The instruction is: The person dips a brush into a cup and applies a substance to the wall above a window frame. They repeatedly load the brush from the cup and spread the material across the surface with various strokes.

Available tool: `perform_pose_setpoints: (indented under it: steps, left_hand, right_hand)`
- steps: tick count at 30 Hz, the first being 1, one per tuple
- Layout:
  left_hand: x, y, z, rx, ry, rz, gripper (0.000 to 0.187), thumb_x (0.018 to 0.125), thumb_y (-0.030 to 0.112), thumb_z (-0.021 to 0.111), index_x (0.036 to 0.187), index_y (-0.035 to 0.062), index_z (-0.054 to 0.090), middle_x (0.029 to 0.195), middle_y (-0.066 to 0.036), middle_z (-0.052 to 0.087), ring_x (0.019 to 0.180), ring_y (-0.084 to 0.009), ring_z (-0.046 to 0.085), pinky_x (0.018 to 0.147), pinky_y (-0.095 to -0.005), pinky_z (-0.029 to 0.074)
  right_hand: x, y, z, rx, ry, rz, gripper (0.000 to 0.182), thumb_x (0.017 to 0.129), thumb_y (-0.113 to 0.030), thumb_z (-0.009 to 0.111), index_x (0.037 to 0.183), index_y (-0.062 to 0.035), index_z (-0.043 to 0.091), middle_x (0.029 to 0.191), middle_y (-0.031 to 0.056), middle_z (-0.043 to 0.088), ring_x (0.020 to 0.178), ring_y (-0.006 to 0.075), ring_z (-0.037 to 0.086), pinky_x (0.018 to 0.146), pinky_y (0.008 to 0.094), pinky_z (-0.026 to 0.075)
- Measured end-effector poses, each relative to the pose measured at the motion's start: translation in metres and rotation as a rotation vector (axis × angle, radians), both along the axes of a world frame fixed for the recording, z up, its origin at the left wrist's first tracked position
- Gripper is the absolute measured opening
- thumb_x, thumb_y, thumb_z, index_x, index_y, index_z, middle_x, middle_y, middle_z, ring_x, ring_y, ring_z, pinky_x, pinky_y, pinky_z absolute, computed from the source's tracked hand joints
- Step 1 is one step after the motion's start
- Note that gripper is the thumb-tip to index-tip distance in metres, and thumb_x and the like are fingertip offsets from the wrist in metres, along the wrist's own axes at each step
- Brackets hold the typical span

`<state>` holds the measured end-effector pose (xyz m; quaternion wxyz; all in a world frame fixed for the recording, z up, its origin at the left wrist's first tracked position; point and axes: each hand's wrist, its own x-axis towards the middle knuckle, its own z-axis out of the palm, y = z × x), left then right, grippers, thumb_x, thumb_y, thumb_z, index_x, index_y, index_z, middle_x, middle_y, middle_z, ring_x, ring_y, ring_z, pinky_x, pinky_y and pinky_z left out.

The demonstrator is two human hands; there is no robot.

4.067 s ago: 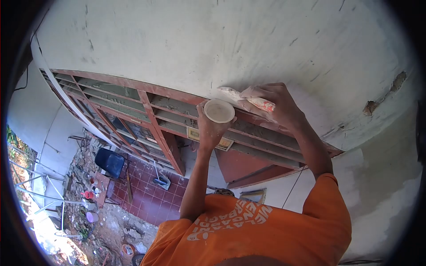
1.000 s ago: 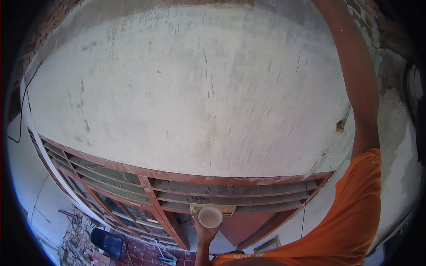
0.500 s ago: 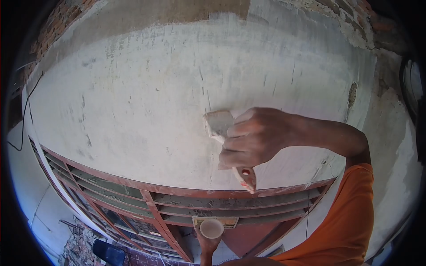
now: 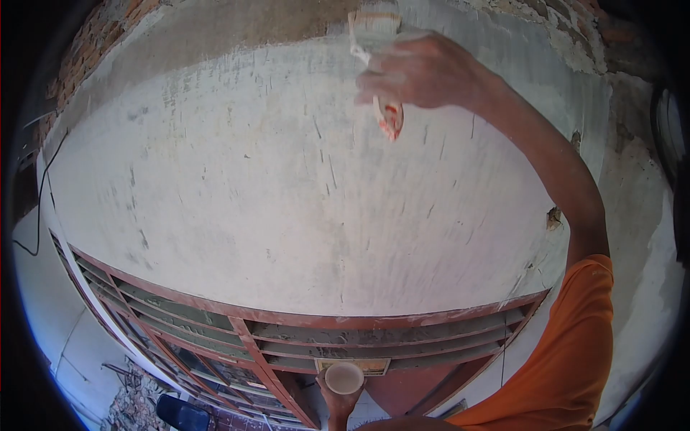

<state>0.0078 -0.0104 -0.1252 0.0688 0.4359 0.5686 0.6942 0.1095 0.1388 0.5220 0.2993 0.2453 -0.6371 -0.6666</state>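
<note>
High on the wall, my right hand [image 4: 422, 70] is closed around a paintbrush [image 4: 389, 121], its handle pointing down and its wide bristles up. The bristle end overlaps the border between the whitish coating and the bare grey-brown plaster of the wall [image 4: 287, 158]. Motion slightly blurs the fingers. Low in the view, my left hand [image 4: 340, 404] holds a round, pale cup [image 4: 344, 378] from below, its open top facing me. Whatever is inside the cup looks pale too.
Below the wall runs a reddish-brown wooden frame [image 4: 248, 332] with slatted vents and windows. A dark chair [image 4: 182, 413] and rubble [image 4: 133, 402] lie at the lower left. Exposed brick [image 4: 93, 54] shows at the upper left, and a dark cable [image 4: 44, 172] hangs at the left.
My right hand has moved the paintbrush up the wall, from the middle to the upper edge of the white coating. My left hand with the cup has stayed nearly in place.
</note>
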Motion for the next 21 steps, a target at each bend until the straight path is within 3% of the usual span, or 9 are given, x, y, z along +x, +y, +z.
perform_pose_setpoints:
  steps: [3, 5, 8, 10, 11, 13, 17, 19, 21]
  left_hand:
    - [0.0, -0.002, 0.002, -0.026, 0.071, 0.046, 0.089, 0.062, 0.02, 0.094, 0.127, 0.0036, 0.036, 0.115, -0.014, 0.055, 0.106, -0.0274, 0.057, 0.093, -0.0419, 0.046]
    - [-0.002, -0.003, -0.003, -0.008, 0.045, 0.036, 0.088, 0.062, 0.019, 0.094, 0.127, 0.0034, 0.036, 0.115, -0.014, 0.055, 0.105, -0.0272, 0.058, 0.093, -0.0418, 0.047]
    - [-0.003, 0.005, -0.011, 0.029, 0.002, 0.045, 0.09, 0.06, 0.024, 0.096, 0.125, 0.0018, 0.039, 0.113, -0.017, 0.056, 0.103, -0.0305, 0.059, 0.091, -0.0436, 0.048]
    - [-0.003, 0.005, -0.013, 0.035, -0.013, 0.059, 0.092, 0.058, 0.03, 0.098, 0.124, 0.0005, 0.042, 0.112, -0.019, 0.057, 0.101, -0.0341, 0.06, 0.089, -0.0455, 0.048]
    - [-0.003, 0.004, -0.013, 0.039, 0.004, 0.056, 0.092, 0.058, 0.03, 0.098, 0.124, 0.0006, 0.041, 0.112, -0.019, 0.057, 0.102, -0.0345, 0.06, 0.089, -0.0461, 0.048]
    - [0.001, 0.004, -0.015, 0.04, 0.023, 0.052, 0.093, 0.057, 0.031, 0.098, 0.125, 0.0006, 0.041, 0.112, -0.019, 0.057, 0.102, -0.0348, 0.06, 0.089, -0.0466, 0.048]
    - [0.004, 0.005, -0.024, 0.002, 0.036, 0.045, 0.094, 0.057, 0.032, 0.098, 0.125, 0.0011, 0.041, 0.113, -0.02, 0.057, 0.102, -0.0356, 0.061, 0.088, -0.0471, 0.049]
    - [0.001, 0.005, -0.022, -0.018, 0.054, 0.05, 0.095, 0.057, 0.032, 0.098, 0.125, 0.0013, 0.041, 0.113, -0.02, 0.057, 0.102, -0.0357, 0.061, 0.087, -0.047, 0.05]
    - [0.002, 0.003, -0.021, 0.013, 0.044, 0.053, 0.094, 0.057, 0.031, 0.098, 0.125, 0.0013, 0.041, 0.111, -0.019, 0.058, 0.099, -0.0354, 0.062, 0.086, -0.046, 0.051]
  right_hand:
    - [-0.001, -0.008, -0.056, -0.153, -0.201, 0.038, 0.02, 0.081, -0.021, 0.073, 0.071, -0.0193, 0.056, 0.058, -0.0058, 0.05, 0.055, 0.0061, 0.055, 0.044, 0.022, 0.049]
    - [0.008, -0.027, -0.074, -0.061, -0.18, -0.082, 0.021, 0.08, -0.022, 0.072, 0.069, -0.0203, 0.056, 0.057, -0.0059, 0.047, 0.054, 0.005, 0.052, 0.043, 0.0208, 0.049]
    - [0.017, -0.041, -0.045, -0.012, -0.126, 0.113, 0.018, 0.078, -0.017, 0.072, 0.071, -0.02, 0.056, 0.059, -0.006, 0.049, 0.059, 0.0049, 0.056, 0.047, 0.0207, 0.051]
    - [0.015, -0.03, -0.014, 0.199, 0.123, 0.15, 0.016, 0.075, -0.014, 0.07, 0.073, -0.0204, 0.056, 0.06, -0.0058, 0.051, 0.063, 0.0042, 0.059, 0.051, 0.02, 0.051]
    - [0.019, -0.029, 0.002, 0.196, 0.129, 0.149, 0.016, 0.075, -0.014, 0.07, 0.073, -0.0204, 0.056, 0.06, -0.0058, 0.051, 0.063, 0.0042, 0.059, 0.051, 0.02, 0.051]
    - [0.025, -0.034, 0.032, 0.058, 0.123, -0.066, 0.009, 0.082, -0.018, 0.064, 0.081, -0.0118, 0.058, 0.072, 0.0021, 0.056, 0.06, 0.0187, 0.062, 0.053, 0.0324, 0.053]
    - [0.009, 0.002, 0.046, 0.04, 0.091, -0.051, 0.008, 0.083, -0.018, 0.064, 0.082, -0.0116, 0.059, 0.073, 0.002, 0.055, 0.059, 0.0176, 0.061, 0.053, 0.0312, 0.053]
    - [0.01, 0.006, 0.025, 0.114, 0.118, -0.088, 0.016, 0.073, -0.015, 0.074, 0.081, -0.0264, 0.068, 0.075, -0.0072, 0.057, 0.066, 0.0076, 0.059, 0.053, 0.0204, 0.051]
    - [0.006, 0.011, -0.007, 0.152, -0.008, -0.054, 0.013, 0.072, -0.016, 0.073, 0.077, -0.0246, 0.064, 0.069, -0.0075, 0.052, 0.063, 0.0059, 0.055, 0.053, 0.0208, 0.05]
